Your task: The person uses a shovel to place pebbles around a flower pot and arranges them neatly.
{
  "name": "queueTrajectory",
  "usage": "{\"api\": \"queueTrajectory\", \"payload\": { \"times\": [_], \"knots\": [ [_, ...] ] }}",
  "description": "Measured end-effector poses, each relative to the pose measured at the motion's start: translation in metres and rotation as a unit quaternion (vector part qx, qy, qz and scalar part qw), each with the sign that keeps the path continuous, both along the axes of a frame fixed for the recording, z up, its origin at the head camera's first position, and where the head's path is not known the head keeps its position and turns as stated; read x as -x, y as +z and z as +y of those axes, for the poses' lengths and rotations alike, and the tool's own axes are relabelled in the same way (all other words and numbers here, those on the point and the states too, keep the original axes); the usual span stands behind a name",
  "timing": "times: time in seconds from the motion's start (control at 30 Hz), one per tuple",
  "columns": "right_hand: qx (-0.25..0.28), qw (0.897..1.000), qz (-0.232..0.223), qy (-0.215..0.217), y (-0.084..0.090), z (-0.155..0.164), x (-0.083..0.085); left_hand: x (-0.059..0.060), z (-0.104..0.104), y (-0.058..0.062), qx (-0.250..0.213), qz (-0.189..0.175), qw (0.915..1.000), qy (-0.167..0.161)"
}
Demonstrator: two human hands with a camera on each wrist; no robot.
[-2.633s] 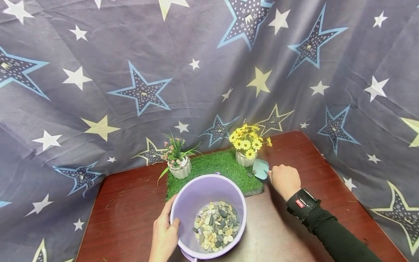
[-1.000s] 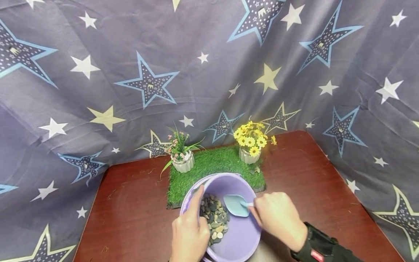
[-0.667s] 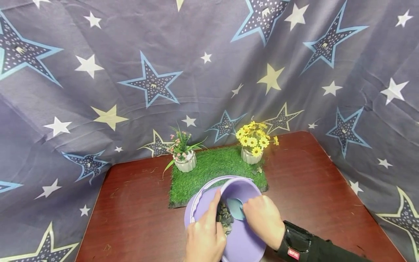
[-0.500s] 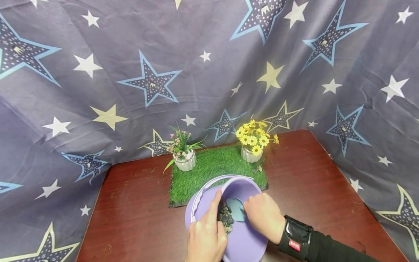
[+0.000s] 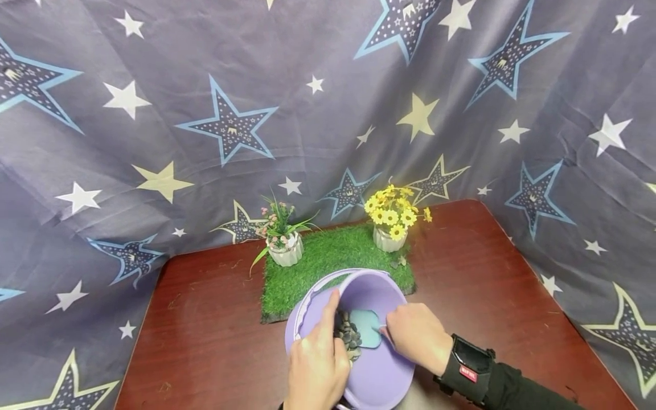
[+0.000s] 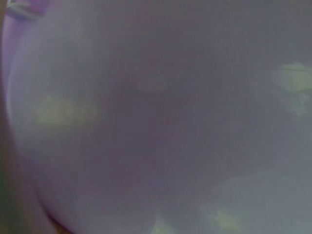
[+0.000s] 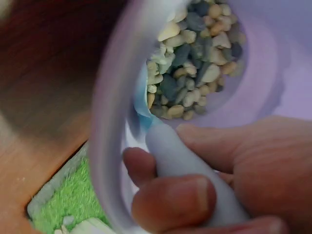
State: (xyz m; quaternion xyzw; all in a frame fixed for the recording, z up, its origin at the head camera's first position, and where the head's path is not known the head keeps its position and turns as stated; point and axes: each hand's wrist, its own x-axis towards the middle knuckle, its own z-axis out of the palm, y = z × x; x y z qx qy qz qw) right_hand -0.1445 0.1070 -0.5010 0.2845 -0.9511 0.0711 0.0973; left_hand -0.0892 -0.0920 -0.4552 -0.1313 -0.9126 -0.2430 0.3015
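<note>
A lavender bucket (image 5: 381, 378) is tilted on the table in the head view. My left hand (image 5: 316, 364) grips its rim on the left, the index finger stretched along the edge. Inside, several grey, tan and cream pebbles (image 5: 349, 336) lie heaped toward the left. My right hand (image 5: 417, 336) reaches over the right rim and holds a light blue toy shovel (image 5: 366, 328), its blade beside the pebbles. The right wrist view shows the fingers curled round the shovel's pale handle (image 7: 187, 168). A blurred purple-grey surface fills the left wrist view.
Behind the bucket lies a green artificial grass mat (image 5: 328, 250). On it stand a pot of pink flowers (image 5: 285, 250) and a pot of yellow flowers (image 5: 389, 239). A small stone (image 5: 401, 261) lies near the yellow pot. A star-patterned curtain (image 5: 307, 131) hangs behind the brown table (image 5: 205, 336).
My right hand has brought the shovel from the mat beside the yellow pot into the bucket. The bucket has gone from near upright to tilted, with my left hand shifted along its rim.
</note>
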Motion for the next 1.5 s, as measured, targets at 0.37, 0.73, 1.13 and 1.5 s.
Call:
{"api": "queueTrajectory", "payload": {
  "times": [0.37, 0.73, 1.13, 1.5],
  "knots": [
    [0.046, 0.993, -0.101, -0.034, 0.010, 0.010, -0.005, 0.003, -0.007, 0.003, -0.011, -0.021, 0.9997, 0.002],
    [0.105, 0.979, -0.169, -0.051, 0.006, 0.015, -0.002, 0.002, -0.012, 0.002, -0.016, -0.034, 0.9992, 0.011],
    [0.137, 0.972, -0.183, -0.045, 0.047, 0.027, 0.003, 0.000, -0.047, 0.001, -0.115, -0.128, 0.9795, 0.105],
    [0.141, 0.968, -0.176, -0.113, 0.075, 0.072, 0.023, -0.008, -0.097, -0.016, -0.206, -0.167, 0.9440, 0.196]
  ]
}}
